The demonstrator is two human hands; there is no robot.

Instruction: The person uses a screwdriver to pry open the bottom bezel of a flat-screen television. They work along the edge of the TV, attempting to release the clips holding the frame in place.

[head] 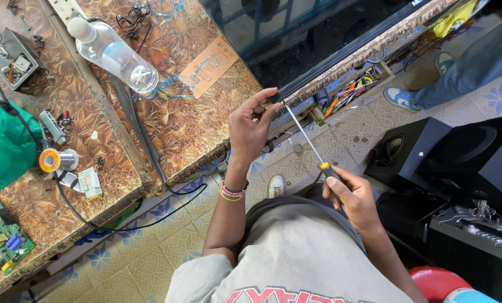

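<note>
My left hand (252, 126) grips the lower corner of a flat black screen panel (313, 33) that lies on the worn brown workbench (167, 118). My right hand (351, 197) holds a long screwdriver (306, 134) by its yellow and black handle. The thin metal shaft runs up and left, and its tip meets the panel's edge right beside my left fingers. A beaded bracelet is on my left wrist.
A clear plastic bottle (112, 53), a solder spool (57, 160), a green cloth (4, 143) and a green circuit board (1, 244) lie on the bench. Black speakers (459, 151) stand at right. Another person's leg and blue shoe (402, 96) are at upper right.
</note>
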